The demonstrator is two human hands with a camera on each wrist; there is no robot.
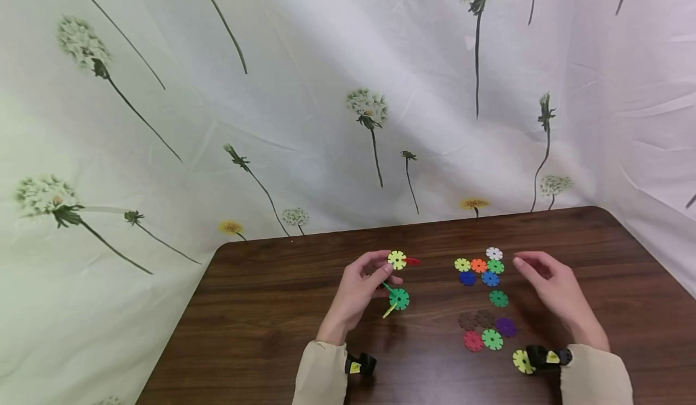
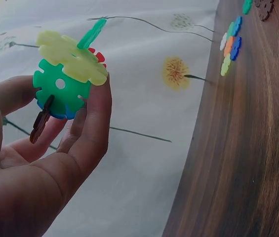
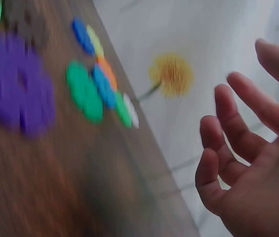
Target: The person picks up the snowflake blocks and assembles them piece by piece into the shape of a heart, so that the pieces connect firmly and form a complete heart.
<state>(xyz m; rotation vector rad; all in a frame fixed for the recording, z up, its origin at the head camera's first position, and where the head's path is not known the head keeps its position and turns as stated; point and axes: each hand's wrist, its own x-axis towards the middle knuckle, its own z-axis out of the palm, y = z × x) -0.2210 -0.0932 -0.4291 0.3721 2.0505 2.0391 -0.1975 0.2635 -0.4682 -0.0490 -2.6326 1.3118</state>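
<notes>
1. The left hand (image 1: 354, 293), raised over the table, pinches a small cluster of notched plastic discs (image 2: 71, 91) between thumb and fingers.
2. In that cluster, discs are slotted together at angles: the left wrist view shows yellow, green, brown, and bits of red and blue.
3. The right hand (image 1: 557, 287) is well apart from the left, its fingers loosely bent and holding nothing, just right of the loose discs.
4. Nearest its fingertips, close together, are a white disc (image 1: 494, 253), a green disc (image 1: 495, 267), an orange disc (image 1: 478, 265), a yellow one and two blue ones.
5. A darker green disc (image 1: 498, 298) lies alone, nearer the person.
6. Nearer still is a group of two brown discs, a purple disc (image 1: 505, 327), a red disc (image 1: 473, 341) and a light green one.
7. Another yellow disc is partly covered by the black device at the right wrist.
8. Both sleeves are beige.
9. Beneath is a dark wooden table (image 1: 244, 332); behind hangs white cloth (image 1: 304, 78) printed with dandelions.
</notes>
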